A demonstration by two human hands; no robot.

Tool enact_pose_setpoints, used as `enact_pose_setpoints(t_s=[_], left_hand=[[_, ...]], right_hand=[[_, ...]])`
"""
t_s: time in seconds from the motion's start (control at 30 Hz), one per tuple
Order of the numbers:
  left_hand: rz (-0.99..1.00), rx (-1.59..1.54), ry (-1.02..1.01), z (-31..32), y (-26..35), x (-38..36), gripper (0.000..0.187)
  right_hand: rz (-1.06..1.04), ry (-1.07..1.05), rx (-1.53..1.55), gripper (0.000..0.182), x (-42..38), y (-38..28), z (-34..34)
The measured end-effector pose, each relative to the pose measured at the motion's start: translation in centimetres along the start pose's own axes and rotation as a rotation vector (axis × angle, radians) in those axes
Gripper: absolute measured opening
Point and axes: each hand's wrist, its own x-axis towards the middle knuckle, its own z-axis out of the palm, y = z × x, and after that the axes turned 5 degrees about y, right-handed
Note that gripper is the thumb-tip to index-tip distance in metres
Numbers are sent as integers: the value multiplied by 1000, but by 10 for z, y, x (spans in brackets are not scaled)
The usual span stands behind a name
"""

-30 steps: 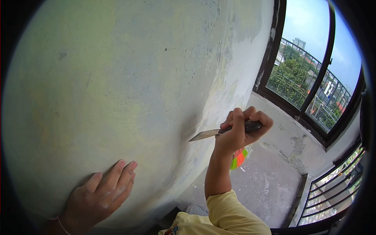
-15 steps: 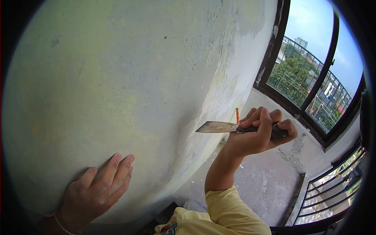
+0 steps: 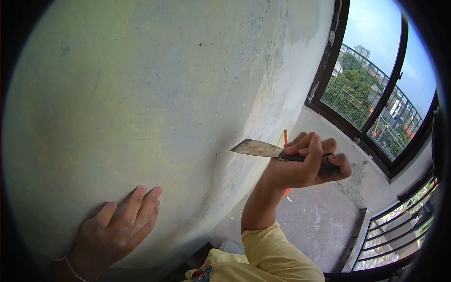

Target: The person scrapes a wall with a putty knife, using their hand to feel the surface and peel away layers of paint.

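Gripping a scraper [image 3: 256, 148] w/ the R hand [image 3: 307, 164], closed the fingers round its dark handle [image 3: 294, 157]; aimed the worn, stained blade L, toward the wall [image 3: 155, 117], above & right of the L hand [image 3: 122, 225]. Couldn't tell if touching the wall or just off it. Laid the L hand on the lower wall, palm to the paint, fingers partly spread, w/ a thin pale band [image 3: 70, 268] at the wrist. Wore a yellow sleeve [image 3: 272, 249] on the R arm.

Noted patchy yellow-green & blue-grey paint on the wall, fine cracks, a small dark pit [image 3: 200, 45] nr upper mid., & a whiter, scuffed strip toward the corner.

Saw a dark-framed window [image 3: 388, 90] upper R, w/ sky [image 3: 376, 23] & trees [image 3: 350, 87] outside. Noted flaking paint on the low wall [image 3: 336, 134] beneath it. Spotted an orange stick [image 3: 285, 136] just behind the R hand, partly hidden. Looked down on a grey floor [image 3: 319, 225] w/ pale specks, &, lower R, on black bars [image 3: 394, 224] w/ daylight btwn.
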Motion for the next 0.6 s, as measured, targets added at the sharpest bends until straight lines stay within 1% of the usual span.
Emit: enact_pose_setpoints(t_s=[0.03,0.13,0.2,0.27,0.33,0.37,0.43,0.47,0.5,0.57,0.6], left_hand=[[-7,-8,-7,-1,1,0,28],[-12,-3,-14,-3,-1,0,27],[0,0,-15,-3,-3,0,27],[18,16,-5,-1,-3,-1,25],[24,21,-9,-1,-4,-2,24],[35,24,-7,-1,-4,-2,23],[35,28,-9,-1,-3,-2,22],[29,38,-4,-1,-3,-2,21],[27,37,-8,-2,-3,-3,21],[14,9,-17,-3,-3,-2,20],[7,9,-19,-2,-3,-2,20]], right_hand=[[44,-6,-54,36,-17,10,3],[94,2,-47,36,-11,7,-5],[110,-50,-48,36,-1,-3,-1],[7,57,-79,36,12,-24,5],[-44,124,-66,35,10,-27,4],[0,101,-87,34,-3,-16,4],[226,-61,-243,34,-33,20,0],[292,-42,-261,35,-30,23,-3],[296,-44,-260,35,-24,20,-5],[142,-38,-94,35,-5,3,-3],[60,15,-142,35,4,-9,1]])
